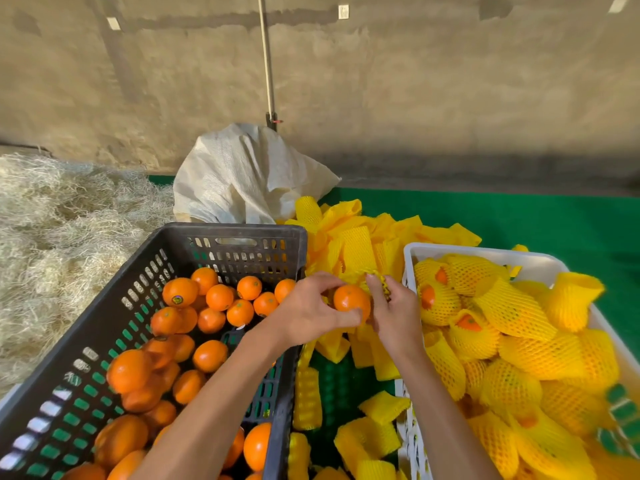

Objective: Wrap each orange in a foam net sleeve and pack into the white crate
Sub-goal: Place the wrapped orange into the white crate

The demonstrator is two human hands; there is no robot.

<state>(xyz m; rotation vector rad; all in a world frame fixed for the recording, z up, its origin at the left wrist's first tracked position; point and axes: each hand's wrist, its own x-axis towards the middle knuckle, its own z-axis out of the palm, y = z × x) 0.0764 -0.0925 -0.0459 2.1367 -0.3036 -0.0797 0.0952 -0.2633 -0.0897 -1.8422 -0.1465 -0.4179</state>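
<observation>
Green matting [540, 220] lying under a bare tan wall [415, 81], straw [69, 220] piling at nine o'clock, left hand [308, 313] gripping an orange [350, 298] at centre, right hand [394, 306] pinching a foam net sleeve [382, 285] just beside it, white crate [410, 258] sitting at four o'clock.

Warm, strong light falls from the upper left on the concrete wall [381, 81], and its base lies in a dark shadow band. The oranges [194, 327] show small glare spots. The wide lens bends the edges, and the lower right corner is blurred.
</observation>
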